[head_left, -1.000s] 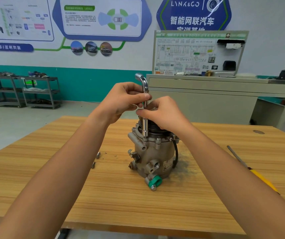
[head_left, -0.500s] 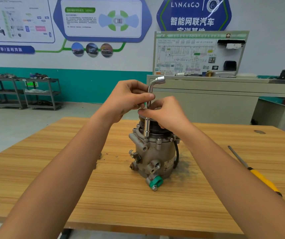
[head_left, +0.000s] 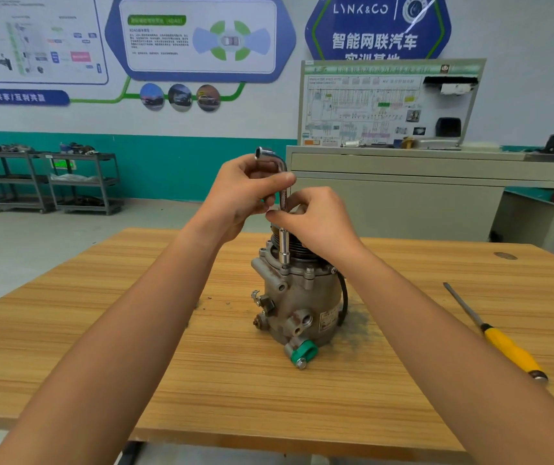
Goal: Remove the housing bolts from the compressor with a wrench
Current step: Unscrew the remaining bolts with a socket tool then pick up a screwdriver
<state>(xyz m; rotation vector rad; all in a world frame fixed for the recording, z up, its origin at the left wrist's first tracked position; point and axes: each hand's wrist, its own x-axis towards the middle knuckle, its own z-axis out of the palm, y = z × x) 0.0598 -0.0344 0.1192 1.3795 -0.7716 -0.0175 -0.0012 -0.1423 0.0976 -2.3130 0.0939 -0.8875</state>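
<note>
A grey metal compressor [head_left: 297, 303] stands upright in the middle of the wooden table [head_left: 168, 380]. A chrome L-shaped socket wrench [head_left: 284, 243] stands vertically with its lower socket on a bolt at the housing's top flange. Its bent upper end points left. My left hand [head_left: 240, 196] grips the upper shaft just below the bend. My right hand [head_left: 315, 221] pinches the shaft lower down, above the pulley. More bolt heads [head_left: 309, 271] show along the flange rim.
A yellow-handled screwdriver [head_left: 496, 337] lies on the table to the right. A dark smudge of grime sits beside the compressor. Beyond the table stand a grey cabinet with a wiring board [head_left: 389, 105] and metal shelf carts [head_left: 51, 176] at the left wall.
The wrench's bent top pointed left, swung to the right half a second ago, and now points left again. Both hands stay on the shaft.
</note>
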